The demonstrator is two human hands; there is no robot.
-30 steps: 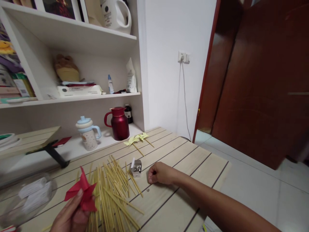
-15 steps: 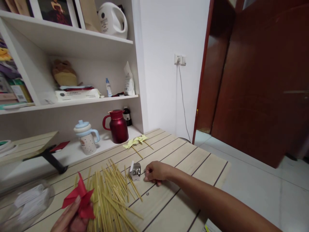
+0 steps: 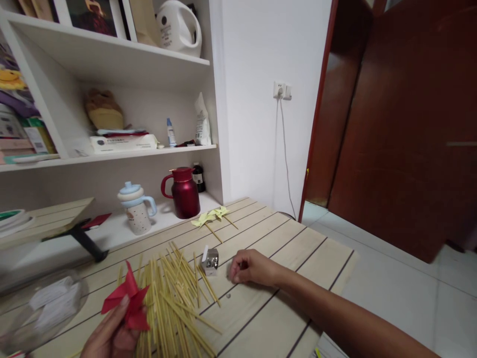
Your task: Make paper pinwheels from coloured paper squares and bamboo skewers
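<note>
My left hand (image 3: 112, 333) grips a red paper pinwheel (image 3: 131, 302) between thumb and fingers, at the left edge of a heap of thin yellow sticks (image 3: 171, 303). My right hand (image 3: 249, 267) is over the slatted table with its fingers curled in a pinch. Whether it holds anything small is hidden. Left of it stands a small open box (image 3: 210, 262) with shiny metal bits inside, apart from the fingers. Between the box and the near edge lies a tiny metal piece (image 3: 228, 296). Farther back are two pale yellow pinwheels (image 3: 203, 219) on sticks.
A clear bag with white contents (image 3: 55, 301) lies at the left. Behind the table, a spotted cup (image 3: 137, 214) and a red jug (image 3: 185, 194) stand on the white shelf unit (image 3: 156, 155). The table's right edge borders the tiled floor (image 3: 391, 268).
My right hand has moved slightly right, away from the small box, and its fingers have curled closer together. My left hand still holds the red pinwheel. The view has shifted a little.
</note>
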